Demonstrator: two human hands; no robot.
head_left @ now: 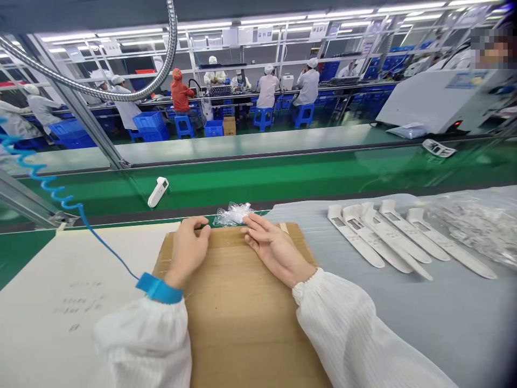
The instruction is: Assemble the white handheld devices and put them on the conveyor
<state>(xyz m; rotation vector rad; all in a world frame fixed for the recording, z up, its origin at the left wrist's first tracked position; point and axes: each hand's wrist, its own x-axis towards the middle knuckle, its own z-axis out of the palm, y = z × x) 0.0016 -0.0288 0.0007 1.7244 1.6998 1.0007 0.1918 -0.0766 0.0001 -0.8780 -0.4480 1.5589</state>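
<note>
Over the far left corner of a brown cardboard sheet (242, 312) is my left hand (189, 245), fingers curled loosely, thumb apart, nothing between them. A blue wrist strap (161, 288) with a coiled cord circles that wrist. My right hand (274, 247) hovers above the far right part of the cardboard, its fingers stretched out and empty. Its fingertips come close to a crumpled clear plastic bag (232, 214) at the cardboard's far edge; whether they touch it I cannot tell.
Several long white plastic parts with small windows (388, 231) lie on grey foam (323, 302) to the right, beside a heap of clear bags (484, 226). One white device (158, 192) rests on the green conveyor belt (242, 183). A metal hose (172, 43) hangs above. Co-workers sit beyond.
</note>
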